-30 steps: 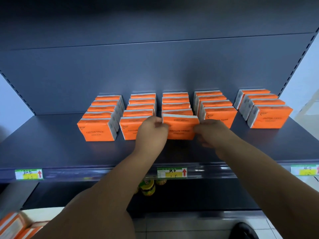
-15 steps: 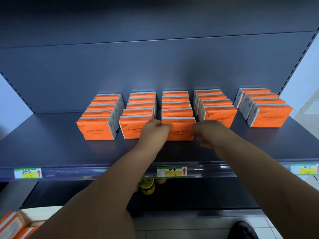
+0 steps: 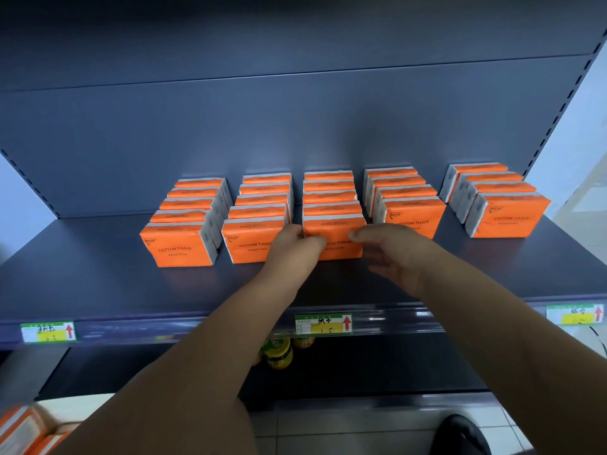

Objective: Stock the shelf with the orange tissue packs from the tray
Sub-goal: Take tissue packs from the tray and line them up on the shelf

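Note:
Five rows of orange tissue packs stand on the dark shelf (image 3: pixel 98 284). The front pack of the middle row (image 3: pixel 338 229) stands upright on the shelf, against the pack behind it. My left hand (image 3: pixel 290 249) holds its left edge, fingers curled at the side and thumb on the orange front. My right hand (image 3: pixel 392 254) sits a little in front of the pack's right side; its thumb tip touches the front face while the fingers spread loosely below, off the pack. More orange packs lie in the tray (image 3: pixel 19 431) at the bottom left.
The rightmost row (image 3: pixel 502 205) and the row left of it (image 3: pixel 410 208) are shorter than the others. Price labels (image 3: pixel 323 324) line the shelf's front edge. Jars (image 3: pixel 279 353) stand on the lower shelf. A dark shoe (image 3: pixel 460 435) is on the tiled floor.
The pack went from tilted in both hands to standing upright at the front of the middle row. My right hand has slid back and its fingers have spread.

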The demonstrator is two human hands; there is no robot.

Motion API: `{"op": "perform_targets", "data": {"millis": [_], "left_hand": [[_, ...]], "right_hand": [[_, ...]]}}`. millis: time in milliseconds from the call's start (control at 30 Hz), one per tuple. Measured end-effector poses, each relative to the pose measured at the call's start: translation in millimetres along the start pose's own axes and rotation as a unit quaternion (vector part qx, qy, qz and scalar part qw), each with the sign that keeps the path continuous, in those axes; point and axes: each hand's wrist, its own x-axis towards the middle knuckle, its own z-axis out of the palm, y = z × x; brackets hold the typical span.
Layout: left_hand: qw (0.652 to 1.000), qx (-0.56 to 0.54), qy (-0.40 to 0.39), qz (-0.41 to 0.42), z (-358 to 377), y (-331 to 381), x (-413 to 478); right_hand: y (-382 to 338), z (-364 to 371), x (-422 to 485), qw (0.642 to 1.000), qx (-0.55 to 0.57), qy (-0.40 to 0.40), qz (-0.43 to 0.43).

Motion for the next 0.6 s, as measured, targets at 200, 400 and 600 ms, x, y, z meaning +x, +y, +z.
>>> {"op": "perform_targets", "data": {"millis": [200,400,600], "left_hand": [[1.0,-0.023,-0.014,-0.001,0.2,1.5,1.6],[1.0,-0.018,-0.022,0.0,0.4,2.0,3.0],[1.0,-0.003,-0.027,0.007,-0.1,1.3,2.7]], "right_hand": [[0.2,-0.6,1.8,1.0,0.023,-0.012,-0.003],[1.5,1.2,7.6,1.0,0.016,-0.015,-0.012],[0.6,4.5,8.8,1.0,-0.027,0.007,-0.015]]}}
